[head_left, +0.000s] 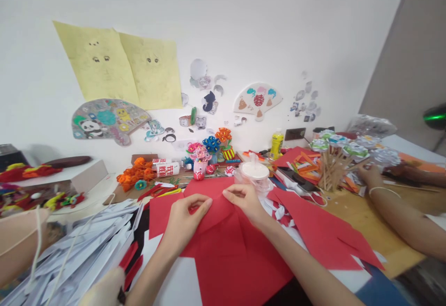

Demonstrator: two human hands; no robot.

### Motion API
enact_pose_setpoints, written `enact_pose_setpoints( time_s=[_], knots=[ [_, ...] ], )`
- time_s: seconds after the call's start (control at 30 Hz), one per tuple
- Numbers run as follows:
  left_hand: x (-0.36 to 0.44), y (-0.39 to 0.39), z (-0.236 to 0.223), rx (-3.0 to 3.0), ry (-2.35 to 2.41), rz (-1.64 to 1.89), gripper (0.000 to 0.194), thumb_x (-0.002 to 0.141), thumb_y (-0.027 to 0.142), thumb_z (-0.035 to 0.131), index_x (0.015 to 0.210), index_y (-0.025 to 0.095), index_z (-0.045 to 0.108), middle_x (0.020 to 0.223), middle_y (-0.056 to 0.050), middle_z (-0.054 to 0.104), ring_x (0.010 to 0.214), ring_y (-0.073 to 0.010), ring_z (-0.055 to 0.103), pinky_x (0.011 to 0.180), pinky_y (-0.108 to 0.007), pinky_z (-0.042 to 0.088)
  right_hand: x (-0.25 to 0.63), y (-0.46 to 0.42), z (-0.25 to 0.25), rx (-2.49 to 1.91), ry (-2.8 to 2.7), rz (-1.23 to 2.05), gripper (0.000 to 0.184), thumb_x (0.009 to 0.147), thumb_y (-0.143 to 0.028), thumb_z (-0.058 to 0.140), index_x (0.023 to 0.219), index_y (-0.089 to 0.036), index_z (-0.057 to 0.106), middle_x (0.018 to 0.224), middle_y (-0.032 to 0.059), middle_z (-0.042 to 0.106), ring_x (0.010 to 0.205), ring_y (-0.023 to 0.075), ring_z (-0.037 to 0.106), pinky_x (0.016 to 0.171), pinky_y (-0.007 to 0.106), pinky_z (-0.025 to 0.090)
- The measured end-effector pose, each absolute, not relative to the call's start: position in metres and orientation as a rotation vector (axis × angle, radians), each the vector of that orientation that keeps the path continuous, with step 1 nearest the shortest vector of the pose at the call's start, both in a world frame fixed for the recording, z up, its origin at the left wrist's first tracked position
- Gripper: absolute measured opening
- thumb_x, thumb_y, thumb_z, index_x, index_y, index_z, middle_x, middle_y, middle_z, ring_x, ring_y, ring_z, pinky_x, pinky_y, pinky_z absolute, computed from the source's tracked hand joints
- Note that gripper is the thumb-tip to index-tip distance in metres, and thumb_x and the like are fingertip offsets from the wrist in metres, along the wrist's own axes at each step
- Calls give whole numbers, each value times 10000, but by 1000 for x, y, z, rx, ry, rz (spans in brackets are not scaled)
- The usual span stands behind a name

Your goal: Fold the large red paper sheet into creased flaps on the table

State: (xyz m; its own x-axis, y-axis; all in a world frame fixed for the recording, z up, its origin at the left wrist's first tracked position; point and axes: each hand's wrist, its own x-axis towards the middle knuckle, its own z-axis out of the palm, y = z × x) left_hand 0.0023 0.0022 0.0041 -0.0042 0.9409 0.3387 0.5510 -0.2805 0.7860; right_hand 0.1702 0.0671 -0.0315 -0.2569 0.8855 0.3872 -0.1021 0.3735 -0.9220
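Note:
My left hand [190, 217] pinches the edge of a piece of red paper [216, 210] between thumb and fingers. On the other side of the same piece, my right hand [245, 201] has its fingertips closed on the upper edge. The held piece is raised slightly over more red sheets [240, 273] spread below my hands. White paper [179, 282] shows from under the red sheets. Another stack of red paper [324, 236] lies to the right of my right forearm.
Behind the paper stand a lidded plastic tub [254, 172], a yellow bottle [277, 144] and craft flowers [212, 144]. Folded white paper strips [87, 245] fill the left side. At right, another person's hand [371, 176] is near bundled wooden sticks [332, 171]. An arm [21, 236] shows at far left.

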Motion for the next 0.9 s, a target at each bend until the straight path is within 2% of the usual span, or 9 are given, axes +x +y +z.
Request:
enact_pose_setpoints(
  time_s=[0.1, 0.17, 0.27, 0.33, 0.4, 0.47, 0.53, 0.7, 0.9],
  knots=[
    [1, 5, 1, 1797, 1489, 1267, 255, 743, 408, 569, 757, 178, 679, 776, -44, 716, 744, -197, 645, 702, -265, 478, 169, 65, -30, -694, -1591, 1156, 319, 694, -472, 651, 783, -165, 667, 785, 46, 666, 774, 187, 597, 701, 284, 453],
    [1, 6, 0, 1759, 1456, 1302, 253, 735, 405, 576, 768, 173, 671, 785, -51, 711, 747, -196, 642, 693, -262, 478, 169, 64, -30, -676, -1647, 1164, 312, 690, -459, 661, 790, -163, 658, 757, 30, 645, 741, 170, 577, 653, 262, 435],
    [2, 6, 0, 1803, 1473, 1242, 258, 737, 418, 569, 741, 179, 667, 749, -37, 697, 703, -177, 619, 657, -246, 456, 169, 65, -32, -708, -1697, 1131, 316, 685, -449, 669, 636, -147, 588, 590, -23, 532, 566, 110, 467, 513, 223, 345],
    [2, 6, 0, 1874, 1502, 1168, 256, 733, 420, 572, 722, 183, 669, 702, -17, 675, 658, -155, 581, 622, -230, 423, 169, 66, -32, -728, -1715, 1081, 363, 691, -445, 663, 540, -149, 516, 528, -46, 449, 519, 87, 395, 484, 216, 296],
    [3, 5, -1, 1893, 1497, 1117, 258, 720, 421, 583, 705, 177, 664, 648, -1, 637, 609, -133, 528, 576, -217, 385, 169, 65, -32, -751, -1689, 1053, 353, 679, -437, 675, 545, -149, 521, 544, -43, 458, 540, 90, 405, 500, 214, 310],
    [4, 5, -1, 1817, 1462, 1119, 279, 705, 435, 592, 681, 161, 640, 594, 11, 580, 562, -114, 471, 528, -207, 349, 169, 64, -31, -784, -1601, 1091, 307, 644, -434, 704, 665, -148, 592, 638, -18, 544, 608, 112, 471, 538, 217, 362],
    [5, 5, -1, 1691, 1433, 1153, 307, 686, 458, 602, 667, 151, 601, 563, 25, 515, 537, -102, 432, 501, -201, 322, 168, 62, -30, -798, -1507, 1166, 352, 602, -440, 732, 777, -156, 620, 717, 4, 602, 656, 133, 524, 561, 226, 407],
    [6, 5, 0, 1567, 1375, 1160, 334, 667, 487, 608, 675, 161, 540, 590, 39, 472, 550, -100, 424, 518, -202, 325, 169, 63, -27, -725, -1477, 1260, 377, 597, -501, 712, 582, -159, 555, 520, -20, 553, 488, 114, 515, 487, 237, 425],
    [7, 4, -1, 1797, 1442, 1149, 282, 736, 441, 561, 677, 166, 536, 596, 45, 434, 562, -98, 378, 520, -203, 307, 168, 61, -27, -717, -1524, 1244, 389, 589, -502, 719, 548, -161, 536, 462, -31, 524, 429, 106, 499, 435, 230, 416]
  ],
)
